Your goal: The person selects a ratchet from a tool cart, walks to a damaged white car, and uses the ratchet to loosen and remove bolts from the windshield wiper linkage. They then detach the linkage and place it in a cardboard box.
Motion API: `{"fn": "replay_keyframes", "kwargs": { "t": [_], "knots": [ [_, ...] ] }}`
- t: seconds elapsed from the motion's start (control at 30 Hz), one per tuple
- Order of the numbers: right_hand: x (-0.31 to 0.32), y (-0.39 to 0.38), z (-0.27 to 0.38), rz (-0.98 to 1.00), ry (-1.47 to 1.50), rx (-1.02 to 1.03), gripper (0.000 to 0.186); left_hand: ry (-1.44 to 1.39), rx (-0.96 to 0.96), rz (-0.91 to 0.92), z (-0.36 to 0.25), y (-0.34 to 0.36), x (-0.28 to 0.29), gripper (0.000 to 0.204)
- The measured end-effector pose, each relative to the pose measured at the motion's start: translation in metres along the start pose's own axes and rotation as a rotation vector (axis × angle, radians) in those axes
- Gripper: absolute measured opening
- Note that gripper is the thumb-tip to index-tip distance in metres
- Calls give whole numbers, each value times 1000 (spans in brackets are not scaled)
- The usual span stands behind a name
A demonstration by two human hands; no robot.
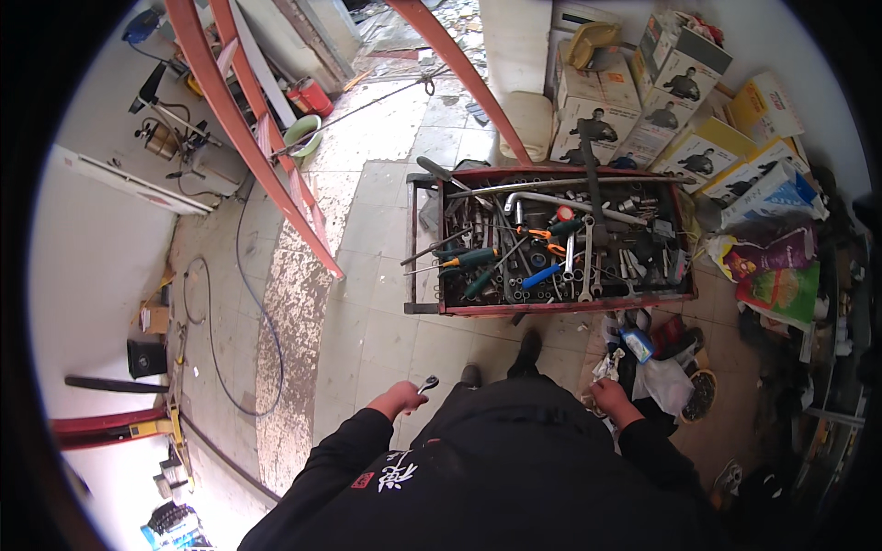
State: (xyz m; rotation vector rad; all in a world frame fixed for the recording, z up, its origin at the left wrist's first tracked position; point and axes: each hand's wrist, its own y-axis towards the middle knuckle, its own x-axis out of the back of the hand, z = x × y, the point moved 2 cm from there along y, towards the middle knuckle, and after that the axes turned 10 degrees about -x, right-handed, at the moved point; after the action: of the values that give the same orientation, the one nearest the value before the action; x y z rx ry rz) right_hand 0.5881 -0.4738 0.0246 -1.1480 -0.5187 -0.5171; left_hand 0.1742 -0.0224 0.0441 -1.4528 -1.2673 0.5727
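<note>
My left hand point(399, 400) is closed round a ratchet wrench point(428, 384), whose round metal head sticks out past the fingers. Low on the other side, my right hand point(610, 398) has its fingers curled; what they hold, if anything, is hidden. Just beyond it lies crumpled whitish material point(605, 369), and I cannot tell whether the hand touches it. Ahead of both hands stands a red-edged tool cart point(551, 309) heaped with metal tools. On it are a combination wrench point(587, 280), a blue-handled tool point(542, 275), screwdrivers with green and orange handles point(473, 259) and a long metal bar point(551, 185).
Cardboard boxes point(597, 96) are stacked at the far right, with plastic bags point(772, 243) nearer. A blue bottle point(636, 344) lies among clutter right of my feet. Red metal posts point(243, 156) rise on the left, and a dark hose point(241, 266) loops over the tiles.
</note>
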Motion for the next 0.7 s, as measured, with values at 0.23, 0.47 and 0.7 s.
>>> {"fn": "replay_keyframes", "kwargs": {
  "t": [0.23, 0.47, 0.7],
  "knots": [
    [54, 66, 19, 52, -80, 120, 48, -183, -68, -323, -72, -6, 17, 45],
    [76, 107, 32, 119, -24, 97, 46, -121, -251, -709, -141, -48, 73, 49],
    [71, 100, 43, 149, -29, 76, 45, -309, -239, -911, -178, -39, 170, 44]
  ]
}}
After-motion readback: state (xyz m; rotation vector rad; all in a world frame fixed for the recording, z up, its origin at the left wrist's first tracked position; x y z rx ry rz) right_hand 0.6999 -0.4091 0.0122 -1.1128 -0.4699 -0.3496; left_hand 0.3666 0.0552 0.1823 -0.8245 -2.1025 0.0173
